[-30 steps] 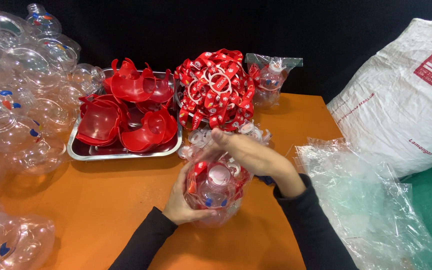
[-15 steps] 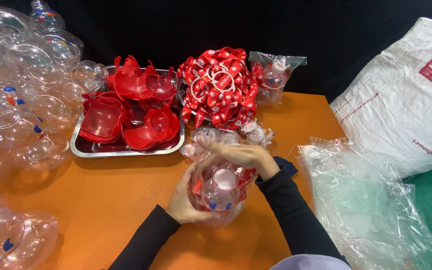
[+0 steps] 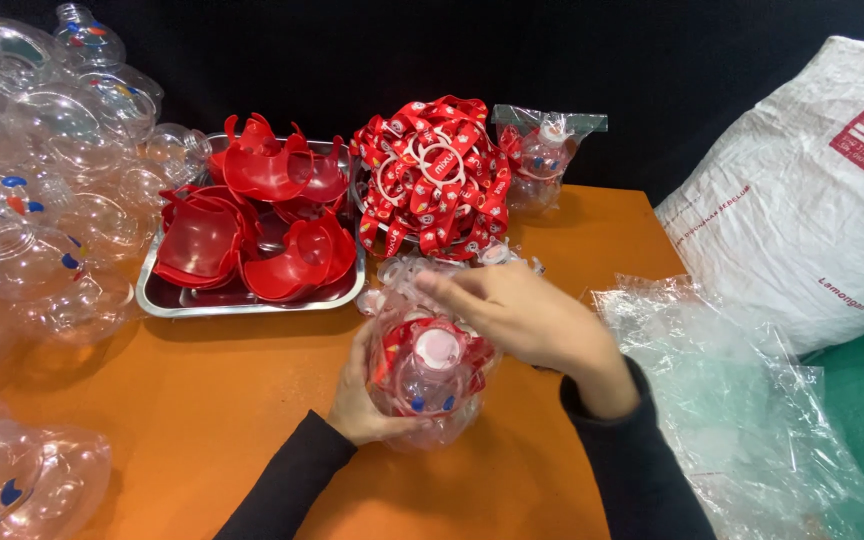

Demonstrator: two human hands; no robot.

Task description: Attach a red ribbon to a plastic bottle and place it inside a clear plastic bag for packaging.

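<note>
My left hand [image 3: 364,395] grips from below a clear round bottle [image 3: 430,378] with a white cap, red parts and a red strap inside a clear plastic bag. My right hand [image 3: 517,315] lies over the top of that bag, fingers stretched to the left and touching the plastic at its mouth. The bundle rests on the orange table [image 3: 202,400] just in front of a metal tray [image 3: 252,300].
The metal tray holds several red plastic shells [image 3: 252,220]. Behind the hands lie a heap of red printed straps [image 3: 432,175] and one bagged bottle [image 3: 542,155]. Clear bottles [image 3: 42,180] pile up at left. Clear bags [image 3: 742,400] and a white sack [image 3: 812,190] lie at right.
My right hand has shifted over the top of the bagged bottle, fingers now reaching left across it. The left hand keeps its hold underneath.
</note>
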